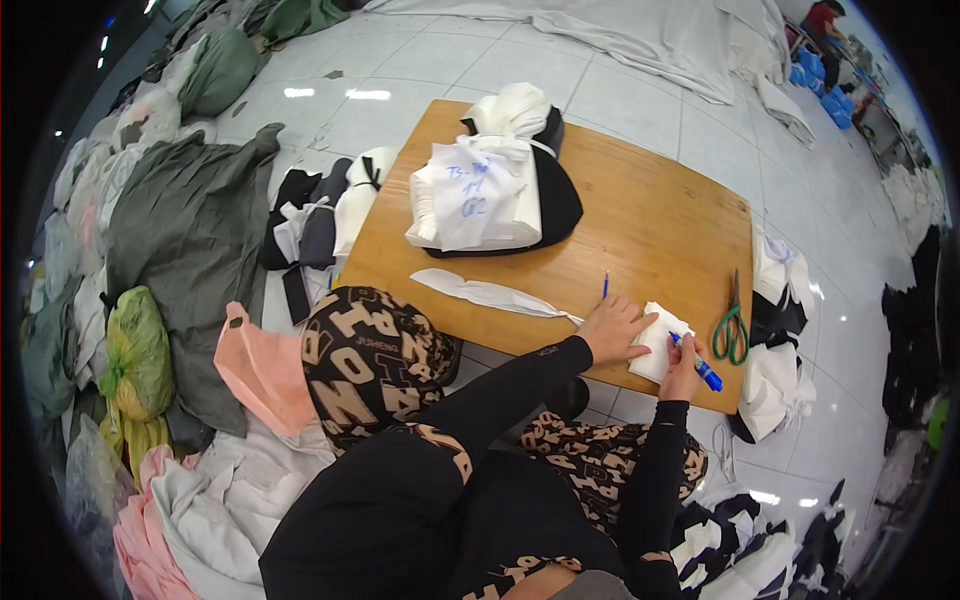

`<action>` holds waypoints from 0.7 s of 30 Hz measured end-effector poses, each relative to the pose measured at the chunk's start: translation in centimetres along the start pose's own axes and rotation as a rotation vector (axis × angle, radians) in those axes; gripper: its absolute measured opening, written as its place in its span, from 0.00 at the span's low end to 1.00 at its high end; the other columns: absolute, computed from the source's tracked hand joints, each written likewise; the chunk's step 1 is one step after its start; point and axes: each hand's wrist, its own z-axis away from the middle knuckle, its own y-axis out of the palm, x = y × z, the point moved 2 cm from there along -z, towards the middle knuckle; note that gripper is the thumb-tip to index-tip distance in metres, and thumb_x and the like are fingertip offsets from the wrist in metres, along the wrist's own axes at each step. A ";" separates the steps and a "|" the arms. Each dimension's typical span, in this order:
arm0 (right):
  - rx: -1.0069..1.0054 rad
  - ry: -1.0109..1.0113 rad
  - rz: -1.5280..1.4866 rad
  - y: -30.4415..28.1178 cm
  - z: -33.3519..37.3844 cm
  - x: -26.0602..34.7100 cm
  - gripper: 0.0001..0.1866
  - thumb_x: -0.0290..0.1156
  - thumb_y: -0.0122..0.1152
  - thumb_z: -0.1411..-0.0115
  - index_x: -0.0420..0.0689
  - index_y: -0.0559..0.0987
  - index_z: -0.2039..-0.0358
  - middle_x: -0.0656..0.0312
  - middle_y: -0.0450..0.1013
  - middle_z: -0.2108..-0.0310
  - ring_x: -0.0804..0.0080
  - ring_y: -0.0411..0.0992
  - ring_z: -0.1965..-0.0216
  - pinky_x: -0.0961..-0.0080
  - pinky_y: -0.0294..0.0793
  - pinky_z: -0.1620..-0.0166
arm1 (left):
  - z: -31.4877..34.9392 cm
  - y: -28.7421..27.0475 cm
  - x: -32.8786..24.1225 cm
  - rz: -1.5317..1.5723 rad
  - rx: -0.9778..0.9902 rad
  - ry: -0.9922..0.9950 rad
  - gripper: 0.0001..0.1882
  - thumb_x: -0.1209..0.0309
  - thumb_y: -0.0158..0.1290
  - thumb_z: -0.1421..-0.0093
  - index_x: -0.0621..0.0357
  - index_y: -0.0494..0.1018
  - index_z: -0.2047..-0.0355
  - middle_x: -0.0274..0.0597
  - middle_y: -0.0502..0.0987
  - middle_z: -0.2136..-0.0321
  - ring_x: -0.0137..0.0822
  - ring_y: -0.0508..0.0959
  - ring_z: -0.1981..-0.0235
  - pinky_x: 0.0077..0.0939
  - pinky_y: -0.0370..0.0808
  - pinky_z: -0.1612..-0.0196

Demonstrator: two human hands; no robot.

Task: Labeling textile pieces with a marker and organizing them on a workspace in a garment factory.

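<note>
A: Where do we find the white stack (650, 362)?

B: We see it on the worktop (650, 225), just left of the scissors (731, 340).

A: And the left hand (612, 331)?

B: It lies further left of the scissors, fingers spread and touching the stack's left edge; we see them released rather than clenched.

A: What about the right hand (683, 368)?

B: Its fingers grasp a blue marker (710, 378), just left of the scissors and slanting over the stack. We cannot tell whether the tip touches.

A: What else do we have around the scissors?

B: Well to their left and farther from us, we have a tied black-and-white bundle (528, 215) with a note (465, 205) marked in blue. Left of them too, we see a blue pencil (605, 285) and, past it, a long white strip (485, 291). Right of the scissors, off the worktop, we see more cloth (770, 378).
</note>
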 end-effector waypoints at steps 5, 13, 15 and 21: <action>0.020 -0.001 0.029 -0.7 -0.1 -0.2 0.09 0.31 0.58 0.40 0.41 0.69 0.65 0.61 0.70 0.67 0.76 0.71 0.67 0.78 0.75 0.55 | 0.1 -0.3 -0.1 0.001 -0.061 0.001 0.31 0.49 0.56 0.51 0.51 0.70 0.49 0.39 0.69 0.69 0.40 0.68 0.60 0.34 0.62 0.53; 0.021 0.000 0.036 -0.4 -0.2 -0.4 0.10 0.31 0.58 0.40 0.41 0.69 0.65 0.61 0.70 0.66 0.78 0.71 0.67 0.76 0.74 0.52 | 0.2 -0.6 -0.1 -0.045 -0.074 -0.004 0.33 0.45 0.55 0.51 0.49 0.69 0.48 0.38 0.68 0.69 0.39 0.67 0.61 0.34 0.61 0.54; 0.032 0.004 0.039 -0.4 -0.2 -0.6 0.10 0.31 0.58 0.40 0.41 0.69 0.64 0.62 0.70 0.66 0.78 0.71 0.67 0.75 0.74 0.52 | 0.3 -0.6 0.0 -0.052 -0.073 0.004 0.33 0.44 0.53 0.50 0.50 0.69 0.49 0.39 0.68 0.69 0.39 0.67 0.61 0.34 0.61 0.54; 0.057 0.018 0.043 -0.5 -0.1 -0.5 0.10 0.31 0.57 0.39 0.40 0.69 0.64 0.61 0.70 0.65 0.77 0.71 0.65 0.75 0.74 0.51 | 0.5 -1.0 -0.3 -0.052 -0.056 0.018 0.31 0.44 0.52 0.49 0.49 0.70 0.51 0.41 0.69 0.68 0.40 0.66 0.60 0.35 0.59 0.54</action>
